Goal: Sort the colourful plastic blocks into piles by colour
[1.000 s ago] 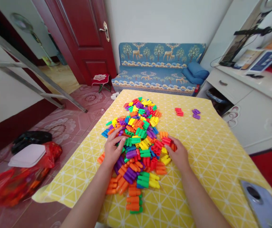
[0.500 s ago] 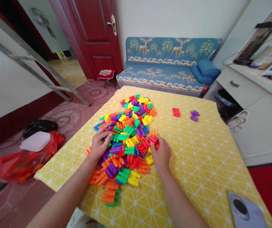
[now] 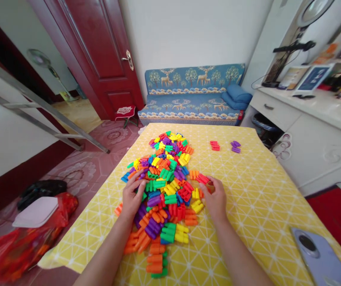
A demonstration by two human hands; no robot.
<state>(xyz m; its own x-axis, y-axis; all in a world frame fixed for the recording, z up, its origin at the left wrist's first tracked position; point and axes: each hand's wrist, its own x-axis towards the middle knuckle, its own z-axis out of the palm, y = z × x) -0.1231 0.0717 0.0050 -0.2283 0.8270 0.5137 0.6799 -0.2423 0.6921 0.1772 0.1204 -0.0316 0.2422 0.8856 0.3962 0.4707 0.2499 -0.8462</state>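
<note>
A heap of colourful plastic toy pieces, shaped like joined bullet-like tubes, covers the left and middle of the table; green pieces (image 3: pixel 167 174) lie near its centre. My left hand (image 3: pixel 133 194) rests on the heap's left side, thumb apart from the fingers, with nothing visibly held. At the heap's right edge, my right hand (image 3: pixel 216 196) has a red toy piece (image 3: pixel 202 178) between thumb and fingers, low over the cloth. Orange pieces (image 3: pixel 194 174) lie just left of it. Farther back stand apart a small red group (image 3: pixel 214 145) and a small purple group (image 3: pixel 235 146).
A yellow patterned cloth (image 3: pixel 248 198) covers the table. A phone (image 3: pixel 319 254) lies at the near right corner. Beyond are a blue sofa (image 3: pixel 188 105), a white cabinet (image 3: pixel 316 135) and a red door (image 3: pixel 99 51). A metal ladder (image 3: pixel 39 105) leans at left, above bags (image 3: pixel 43 190) on the floor.
The camera view has shifted, so the table sits lower in the picture. My right hand has its fingers spread wider around the red piece. My left hand stays on the heap.
</note>
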